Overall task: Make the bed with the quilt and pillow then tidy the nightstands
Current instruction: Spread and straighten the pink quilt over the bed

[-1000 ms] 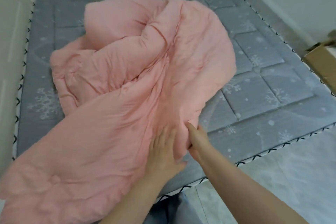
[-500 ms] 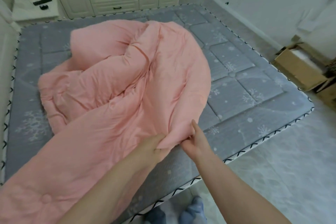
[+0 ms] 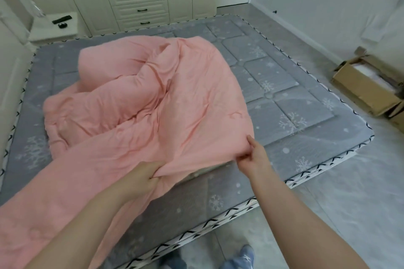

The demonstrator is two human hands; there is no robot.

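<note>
A pink quilt (image 3: 153, 102) lies crumpled in a heap on the grey snowflake-patterned mattress (image 3: 306, 116), with one part trailing off the near left edge. My left hand (image 3: 144, 176) grips the quilt's near edge from below. My right hand (image 3: 253, 157) pinches the same edge further right, lifting it slightly off the mattress. A white nightstand (image 3: 54, 28) stands at the far left corner with a black remote (image 3: 61, 19) and a small dark object on top. No pillow is in view.
A cream wardrobe with drawers (image 3: 140, 8) lines the far wall. An open cardboard box (image 3: 369, 87) sits on the floor to the right of the bed. A white headboard (image 3: 11, 67) runs along the left. My slippered feet show at the bottom edge.
My hands have spread apart along the quilt's edge, the right one moving to the right. The edge is now stretched between them, and my view has lifted to show more of the room.
</note>
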